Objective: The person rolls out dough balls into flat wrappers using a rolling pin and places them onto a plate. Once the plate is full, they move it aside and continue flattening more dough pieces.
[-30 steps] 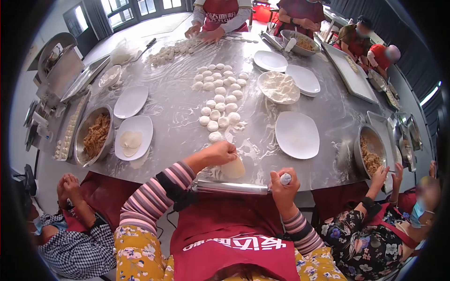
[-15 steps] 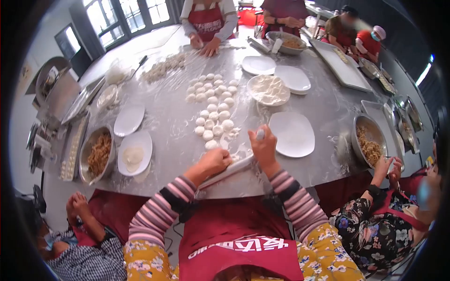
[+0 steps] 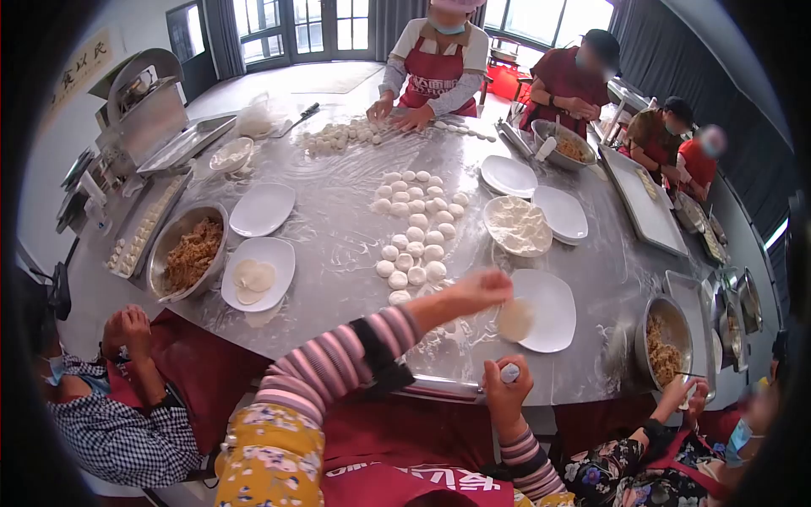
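My left hand [image 3: 480, 291] reaches across to the right, its fingers pinched at the top of a thin round dough wrapper [image 3: 515, 320]. The wrapper hangs over the left edge of a white square plate [image 3: 551, 313]. Near the table's front edge, my right hand [image 3: 508, 382] is closed around a rolling pin [image 3: 509, 373], whose pale rounded end faces up. Several small white dough pieces [image 3: 416, 234] lie in a group left of the plate. A bowl of flour [image 3: 518, 226] stands behind the plate.
At the left are a bowl of filling [image 3: 191, 252] and a plate with wrappers [image 3: 258, 275]. Another bowl of filling [image 3: 665, 343] stands at the right, beside a co-worker's hands [image 3: 684, 395]. A co-worker across the table handles dough [image 3: 342, 135]. Trays lie at both sides.
My left hand has moved from the rolling spot to the plate, with a wrapper now at it. My right hand has drawn back toward me with the rolling pin. The view has shifted.
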The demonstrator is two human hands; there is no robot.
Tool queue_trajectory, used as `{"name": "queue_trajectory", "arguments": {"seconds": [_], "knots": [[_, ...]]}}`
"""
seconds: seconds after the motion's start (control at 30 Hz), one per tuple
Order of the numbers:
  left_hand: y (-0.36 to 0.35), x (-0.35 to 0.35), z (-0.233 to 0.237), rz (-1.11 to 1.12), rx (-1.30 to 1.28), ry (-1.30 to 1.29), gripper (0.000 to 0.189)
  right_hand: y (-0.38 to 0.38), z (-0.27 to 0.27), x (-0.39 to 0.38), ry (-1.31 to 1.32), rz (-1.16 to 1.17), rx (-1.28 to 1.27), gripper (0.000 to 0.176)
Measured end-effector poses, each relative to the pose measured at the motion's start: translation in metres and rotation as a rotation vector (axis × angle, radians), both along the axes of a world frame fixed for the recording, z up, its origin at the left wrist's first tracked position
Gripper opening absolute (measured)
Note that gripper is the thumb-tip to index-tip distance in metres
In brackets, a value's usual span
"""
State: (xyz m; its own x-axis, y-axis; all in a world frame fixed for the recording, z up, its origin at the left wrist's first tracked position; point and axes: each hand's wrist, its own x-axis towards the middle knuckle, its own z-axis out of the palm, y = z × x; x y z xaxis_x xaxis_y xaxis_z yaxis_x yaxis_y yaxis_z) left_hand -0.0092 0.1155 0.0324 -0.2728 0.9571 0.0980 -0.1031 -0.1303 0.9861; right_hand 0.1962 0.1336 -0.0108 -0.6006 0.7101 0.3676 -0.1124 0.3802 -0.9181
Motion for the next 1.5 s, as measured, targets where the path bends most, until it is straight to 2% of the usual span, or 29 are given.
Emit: {"name": "queue_trajectory", "arguments": {"seconds": [0.03,0.1,0.13,0.17,0.2,0.23,0.3,0.4,0.5,0.53,0.6,0.67,0.7,0.77,0.87,0.9,0.97,1.03,1.1,1.17,1.27,1.33,1.43,1.5], "knots": [[0.01,-0.022,0.0,0.186,-0.114,0.341,0.029,0.001,0.003,-0.003,-0.01,0.0,-0.017,0.024],[0.0,-0.041,-0.011,0.394,-0.392,1.215,0.031,0.006,0.004,-0.006,-0.017,0.002,-0.025,0.024],[-0.011,-0.048,-0.03,0.397,-0.388,1.22,0.031,0.007,0.0,-0.007,-0.011,-0.009,0.006,0.024],[-0.024,-0.049,-0.06,0.473,-0.294,1.477,0.032,0.008,-0.003,-0.008,-0.006,-0.022,0.033,0.024],[-0.034,-0.044,-0.061,0.544,-0.189,1.731,0.033,0.008,-0.003,-0.008,-0.004,-0.024,0.029,0.024],[-0.038,-0.044,-0.059,0.533,-0.19,1.739,0.033,0.007,-0.003,-0.009,-0.005,-0.041,0.046,0.024],[-0.047,-0.036,-0.046,0.22,-0.44,1.589,0.027,0.005,-0.005,-0.008,-0.004,-0.073,0.056,0.024],[-0.055,-0.033,-0.024,0.166,-0.482,1.523,0.022,0.006,-0.001,-0.01,0.023,-0.062,0.04,0.024],[-0.057,-0.045,-0.04,0.19,-0.39,1.464,0.019,0.003,0.003,-0.009,0.019,-0.071,0.049,0.025],[-0.06,-0.041,-0.028,0.191,-0.372,1.477,0.019,0.003,0.002,-0.009,0.002,-0.071,0.061,0.025],[-0.069,-0.03,-0.008,-0.005,-0.52,1.306,0.025,0.004,-0.002,-0.009,0.009,-0.089,0.089,0.024],[-0.075,-0.025,-0.016,-0.099,-0.553,1.071,0.028,0.004,-0.004,-0.009,0.012,-0.081,0.079,0.024],[-0.077,-0.023,-0.031,-0.059,-0.524,0.982,0.027,0.006,-0.003,-0.01,0.0,-0.064,0.062,0.024],[-0.087,-0.012,-0.029,-0.002,-0.536,0.777,0.024,0.011,-0.002,-0.018,0.029,-0.052,0.031,0.023],[-0.095,-0.005,-0.031,0.066,-0.517,0.671,0.021,0.02,0.008,-0.041,0.009,-0.015,0.061,0.022],[-0.095,-0.003,-0.031,0.068,-0.509,0.686,0.021,0.021,0.019,-0.048,0.023,-0.02,0.067,0.022],[-0.095,0.003,-0.03,0.081,-0.539,0.736,0.019,0.018,0.042,-0.059,0.068,-0.049,0.339,0.023],[-0.096,0.004,-0.029,0.084,-0.542,0.763,0.018,0.02,0.036,-0.063,0.051,-0.068,0.296,0.024],[-0.098,0.0,-0.034,0.124,-0.501,0.806,0.017,0.024,0.018,-0.061,0.057,-0.16,0.418,0.024],[-0.104,0.003,-0.039,0.196,-0.514,0.783,0.017,0.027,0.007,-0.049,0.057,-0.125,0.405,0.023],[-0.107,0.009,-0.039,0.144,-0.463,0.75,0.018,0.032,-0.01,-0.066,0.014,-0.113,0.28,0.023],[-0.098,0.008,-0.037,0.142,-0.495,0.709,0.018,0.037,-0.008,-0.09,0.043,-0.195,0.46,0.024],[-0.093,-0.011,-0.054,0.078,-0.517,0.755,0.018,0.039,-0.006,-0.094,0.005,-0.122,0.315,0.026],[-0.104,-0.007,-0.054,0.165,-0.537,0.781,0.017,0.033,0.001,-0.071,0.026,-0.163,0.417,0.026]]}}
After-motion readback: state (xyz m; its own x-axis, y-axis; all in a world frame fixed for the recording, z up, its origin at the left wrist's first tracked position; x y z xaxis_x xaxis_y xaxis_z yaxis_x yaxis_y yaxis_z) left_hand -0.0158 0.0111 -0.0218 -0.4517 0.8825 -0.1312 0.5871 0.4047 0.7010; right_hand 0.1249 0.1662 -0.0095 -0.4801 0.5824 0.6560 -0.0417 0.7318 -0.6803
